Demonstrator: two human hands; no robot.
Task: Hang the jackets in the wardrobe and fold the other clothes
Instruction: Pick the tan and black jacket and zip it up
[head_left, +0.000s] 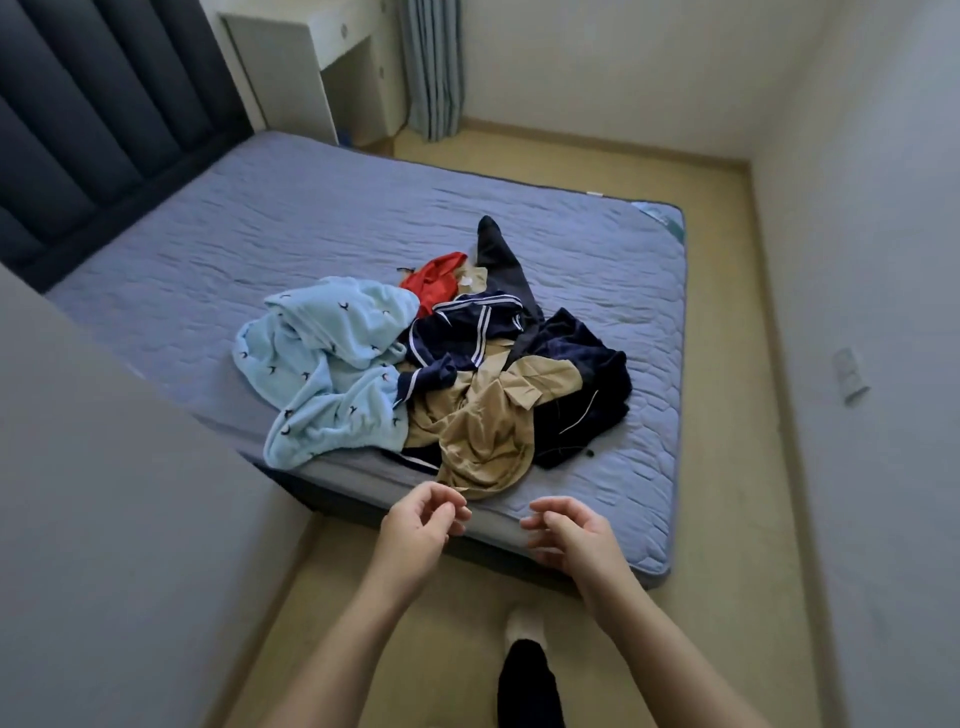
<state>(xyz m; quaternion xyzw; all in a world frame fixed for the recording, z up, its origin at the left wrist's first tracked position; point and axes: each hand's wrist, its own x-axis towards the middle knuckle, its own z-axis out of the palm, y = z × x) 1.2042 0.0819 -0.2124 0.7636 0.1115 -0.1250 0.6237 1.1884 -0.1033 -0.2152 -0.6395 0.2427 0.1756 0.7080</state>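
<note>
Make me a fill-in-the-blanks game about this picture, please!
1. The pile of clothes lies on the ____.
2. The light blue garment is on the pile's ____ side.
3. The left hand and right hand hold ____.
4. At the pile's far edge, one small garment is bright ____.
Missing words: bed; left; nothing; red.

A blue-grey quilted bed (260, 234) carries a tangled clothes heap (431, 374): light-blue, navy, tan, perhaps a red garment.

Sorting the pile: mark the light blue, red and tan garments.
light blue garment (322, 364), head view, on its crumpled middle.
red garment (434, 283), head view, on its exposed fold.
tan garment (478, 426), head view, on its bunched centre.
</note>
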